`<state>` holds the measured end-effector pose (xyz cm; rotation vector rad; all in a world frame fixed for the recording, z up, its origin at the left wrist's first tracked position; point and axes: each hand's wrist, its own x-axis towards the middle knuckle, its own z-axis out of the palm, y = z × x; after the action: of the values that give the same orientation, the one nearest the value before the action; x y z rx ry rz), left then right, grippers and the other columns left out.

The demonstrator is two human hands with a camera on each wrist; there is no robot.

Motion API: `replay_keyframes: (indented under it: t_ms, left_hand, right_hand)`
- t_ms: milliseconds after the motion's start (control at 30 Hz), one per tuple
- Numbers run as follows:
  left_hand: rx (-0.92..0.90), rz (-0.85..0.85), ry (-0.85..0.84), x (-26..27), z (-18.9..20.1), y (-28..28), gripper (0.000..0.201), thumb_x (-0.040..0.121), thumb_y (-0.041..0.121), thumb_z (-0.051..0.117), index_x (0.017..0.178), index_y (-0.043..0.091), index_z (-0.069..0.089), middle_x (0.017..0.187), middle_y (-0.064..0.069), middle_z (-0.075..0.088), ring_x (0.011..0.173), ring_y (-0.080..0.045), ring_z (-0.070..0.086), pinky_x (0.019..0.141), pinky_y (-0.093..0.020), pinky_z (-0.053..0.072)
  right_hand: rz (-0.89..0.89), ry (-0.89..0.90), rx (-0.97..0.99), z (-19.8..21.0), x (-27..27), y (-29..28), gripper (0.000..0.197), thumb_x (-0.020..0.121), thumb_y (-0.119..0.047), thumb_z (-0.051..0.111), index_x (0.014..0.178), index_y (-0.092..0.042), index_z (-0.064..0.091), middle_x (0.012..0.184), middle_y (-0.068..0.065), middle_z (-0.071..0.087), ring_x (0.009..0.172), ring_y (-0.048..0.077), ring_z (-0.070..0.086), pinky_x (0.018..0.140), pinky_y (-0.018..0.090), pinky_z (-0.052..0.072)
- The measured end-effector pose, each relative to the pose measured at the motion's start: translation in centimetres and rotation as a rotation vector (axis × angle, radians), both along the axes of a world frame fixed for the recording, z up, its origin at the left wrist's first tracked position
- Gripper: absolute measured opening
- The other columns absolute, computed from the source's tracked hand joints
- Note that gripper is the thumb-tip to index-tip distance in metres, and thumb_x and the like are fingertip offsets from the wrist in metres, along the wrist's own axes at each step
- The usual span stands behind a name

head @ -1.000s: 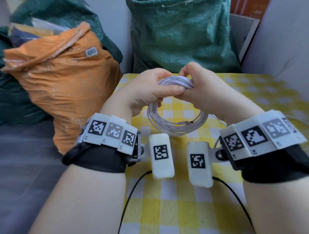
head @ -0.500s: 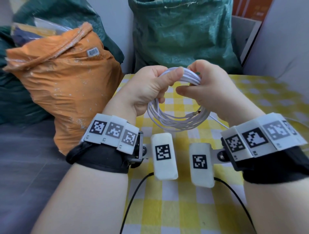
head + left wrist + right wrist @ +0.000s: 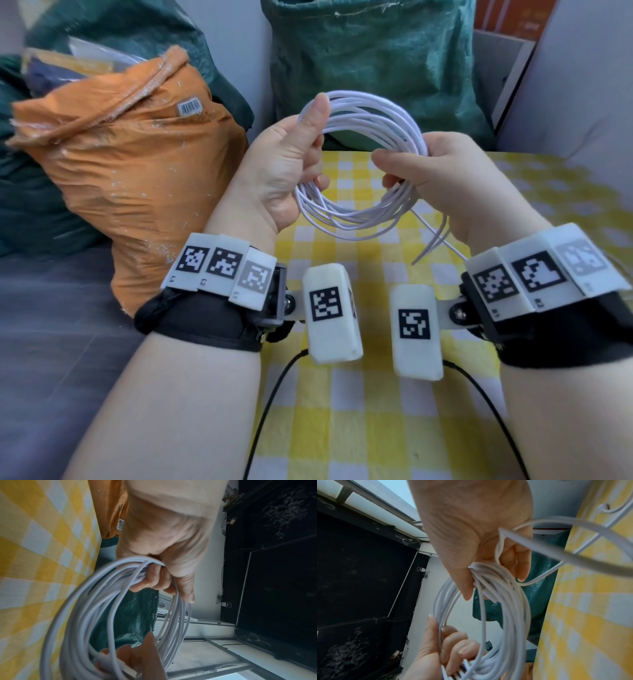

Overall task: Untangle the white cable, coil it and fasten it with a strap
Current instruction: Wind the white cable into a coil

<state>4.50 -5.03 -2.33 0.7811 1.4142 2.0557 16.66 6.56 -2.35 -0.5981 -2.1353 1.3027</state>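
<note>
The white cable (image 3: 359, 168) hung in a loose coil of many turns, held upright in the air above the tabletop (image 3: 376, 428), with its far arc against the green sack (image 3: 376, 58) behind. The turns lay roughly together but fanned apart along the top and bottom. A free tail (image 3: 433, 240) dropped from the coil's right side toward the yellow checked cloth, so the coiling looked nearly but not wholly finished.

The left hand (image 3: 284, 171) grasped the coil's left side, its fingers curled round the bunched turns and the thumb pressed along the upper strands. The right hand (image 3: 442, 171) pinched the right side, thumb over the bundle and fingers folded behind it; the right wrist view showed the tail looping out past those fingers. No strap showed in any view.

The cable seemed light, thin and springy, smooth enough for turns to slide over one another, so the coil would likely spread if either grip loosened. A firm hold across all the turns at one point, with the other hand gathering the tail, would suit it best.

An orange sack (image 3: 137, 164) stood at the left beside the tabletop.
</note>
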Motion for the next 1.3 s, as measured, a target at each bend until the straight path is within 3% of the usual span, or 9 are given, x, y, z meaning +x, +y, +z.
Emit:
replay_keyframes:
  t_ms: [200,333,467,600,700,867,1000,1133,1300]
  left_hand:
    - [-0.132,0.006,0.061,-0.4,-0.4,0.0,0.034,0.095,0.040,0.050,0.069,0.018,0.044,0.044,0.006,0.028,0.044,-0.012,0.025,0.052,-0.026,0.033]
    - [-0.218,0.056,0.215,-0.5,-0.1,-0.2,0.033,0.096,0.035,0.049,0.072,0.013,0.055,0.054,0.002,0.048,0.052,-0.012,0.048,0.055,-0.024,0.041]
    - [-0.290,0.047,0.412,0.2,0.9,-0.3,0.010,0.093,0.015,0.055,0.098,0.015,0.064,0.078,0.003,0.063,0.070,-0.008,0.058,0.064,-0.020,0.047]
    - [-0.383,0.042,0.664,1.5,1.5,0.0,0.046,0.063,0.015,0.060,0.109,0.020,0.063,0.099,0.002,0.068,0.090,-0.008,0.063,0.082,-0.024,0.051]
    - [-0.482,0.030,0.849,2.2,2.4,0.2,0.051,0.058,0.016,0.057,0.108,0.020,0.066,0.101,-0.001,0.070,0.095,-0.016,0.065,0.085,-0.037,0.053]
    - [-0.614,0.025,0.970,2.9,3.6,0.6,0.041,0.070,0.004,0.054,0.105,0.019,0.068,0.085,0.003,0.066,0.080,-0.015,0.061,0.076,-0.034,0.052]
    - [-0.665,-0.012,0.909,4.0,4.5,0.2,0.041,0.062,0.027,0.048,0.095,0.014,0.069,0.065,0.006,0.052,0.059,-0.011,0.046,0.057,-0.029,0.040]
    - [-0.712,-0.042,0.872,5.0,5.8,-0.7,0.042,0.059,0.031,0.051,0.084,0.001,0.064,0.064,-0.006,0.044,0.054,-0.016,0.037,0.052,-0.027,0.031]
    - [-0.698,-0.109,0.935,6.0,7.6,-2.8,0.022,0.066,0.037,0.057,0.067,0.016,0.056,0.054,0.003,0.042,0.044,-0.006,0.038,0.045,-0.021,0.032]
  right_hand:
    - [0.060,0.020,-0.030,0.1,-0.1,-0.3,0.013,0.090,-0.023,0.058,0.085,-0.011,0.056,0.051,-0.007,0.057,0.059,0.016,0.061,0.064,0.032,0.050]
    - [0.066,0.041,0.008,0.5,0.1,-0.3,0.011,0.092,-0.020,0.055,0.088,-0.010,0.051,0.057,-0.003,0.049,0.050,0.010,0.056,0.053,0.023,0.048]
    - [0.033,0.026,0.126,0.6,0.2,0.2,0.013,0.088,-0.019,0.058,0.082,-0.010,0.052,0.058,-0.002,0.049,0.051,0.012,0.055,0.055,0.027,0.047]
    - [0.024,-0.022,0.226,0.5,0.3,0.5,0.014,0.086,-0.021,0.060,0.081,-0.008,0.055,0.058,0.001,0.054,0.057,0.018,0.059,0.061,0.033,0.050]
    - [0.044,-0.051,0.309,0.6,0.4,0.1,0.017,0.086,-0.023,0.062,0.078,-0.011,0.054,0.059,0.001,0.056,0.064,0.025,0.063,0.059,0.028,0.044]
    - [0.042,-0.060,0.413,1.5,0.7,-0.5,0.021,0.084,-0.023,0.064,0.084,-0.003,0.057,0.071,0.008,0.056,0.076,0.032,0.064,0.064,0.035,0.049]
    - [0.030,-0.094,0.492,2.6,1.2,-1.0,0.014,0.083,-0.022,0.064,0.082,-0.011,0.055,0.072,0.004,0.057,0.071,0.026,0.055,0.059,0.029,0.038]
    - [0.018,-0.099,0.542,3.5,2.3,-1.9,0.016,0.080,-0.024,0.067,0.080,-0.019,0.052,0.068,-0.001,0.059,0.067,0.018,0.054,0.058,0.027,0.037]
    - [0.019,-0.118,0.558,5.3,4.2,-2.9,0.024,0.075,-0.030,0.075,0.075,-0.019,0.054,0.060,-0.010,0.049,0.055,0.006,0.042,0.049,0.012,0.032]
